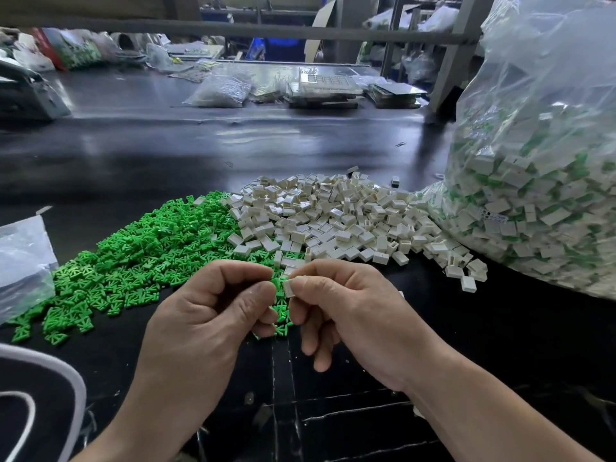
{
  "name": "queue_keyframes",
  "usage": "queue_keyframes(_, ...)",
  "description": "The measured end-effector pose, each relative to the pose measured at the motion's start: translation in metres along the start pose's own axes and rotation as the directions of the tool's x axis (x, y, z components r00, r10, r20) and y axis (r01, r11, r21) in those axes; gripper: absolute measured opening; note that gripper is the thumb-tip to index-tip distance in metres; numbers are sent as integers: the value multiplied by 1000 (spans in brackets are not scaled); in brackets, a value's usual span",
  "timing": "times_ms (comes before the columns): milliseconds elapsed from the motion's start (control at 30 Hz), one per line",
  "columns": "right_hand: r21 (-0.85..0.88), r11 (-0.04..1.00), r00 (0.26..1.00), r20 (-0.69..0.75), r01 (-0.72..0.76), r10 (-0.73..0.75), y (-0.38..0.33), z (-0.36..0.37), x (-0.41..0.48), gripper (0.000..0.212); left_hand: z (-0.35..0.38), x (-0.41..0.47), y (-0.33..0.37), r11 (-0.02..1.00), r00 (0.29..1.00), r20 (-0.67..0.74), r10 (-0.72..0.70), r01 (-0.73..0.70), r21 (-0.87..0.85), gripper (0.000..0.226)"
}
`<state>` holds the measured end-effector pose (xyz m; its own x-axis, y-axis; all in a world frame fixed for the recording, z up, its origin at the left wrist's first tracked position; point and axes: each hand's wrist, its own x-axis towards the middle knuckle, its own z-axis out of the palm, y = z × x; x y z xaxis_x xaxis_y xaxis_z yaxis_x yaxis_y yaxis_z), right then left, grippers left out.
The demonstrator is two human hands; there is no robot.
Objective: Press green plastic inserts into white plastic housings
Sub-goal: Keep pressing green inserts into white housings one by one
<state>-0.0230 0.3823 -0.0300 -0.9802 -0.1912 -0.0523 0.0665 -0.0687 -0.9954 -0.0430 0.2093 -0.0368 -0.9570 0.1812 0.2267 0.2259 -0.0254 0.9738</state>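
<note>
A heap of green plastic inserts (140,255) covers the black table to the left, and a heap of white plastic housings (333,215) lies beside it on the right. Both hands meet just in front of the heaps. My left hand (213,315) pinches a green insert (276,284) between thumb and forefinger. My right hand (350,308) pinches a white housing (288,288) right against that insert. The other fingers of both hands are curled, and they hide most of the insert.
A big clear bag (540,181) of white-and-green parts stands at the right. A smaller clear bag (23,261) lies at the left edge. Bags, trays and clutter (320,88) line the table's far side. The dark tabletop (200,151) lies beyond the heaps.
</note>
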Motion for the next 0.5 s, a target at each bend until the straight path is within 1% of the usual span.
queue_keyframes(167, -65, 998, 1000, -4, 7, -7, 2, 0, 0, 18, -2, 0, -3, 1000, 999, 44, -1, 0, 18, 13)
queue_keyframes(267, -46, 999, 1000, 17, -7, 8, 2, 0, 0, 18, -4, -1, -2, 1000, 996, 92, 12, -15, 28, 12)
queue_keyframes(367, -11, 1000, 998, 54, -20, 21, 0, -1, -1, 17, -6, 0, -2, 1000, 996, 86, -14, 13, 15, 18)
queue_keyframes(400, -3, 1000, 998, 66, -20, 20, 0, -2, -1, 17, -7, 1, -2, 998, 994, 97, -52, 56, -40, 23)
queue_keyframes(433, 8, 1000, 997, 79, -20, 19, 0, -2, -1, 17, -7, 2, -2, 984, 986, 130, -103, 120, -131, 31)
queue_keyframes(500, 50, 998, 995, 101, -25, 20, 1, -2, 0, 19, -5, 3, -1, 922, 955, 234, -184, 250, -295, 51)
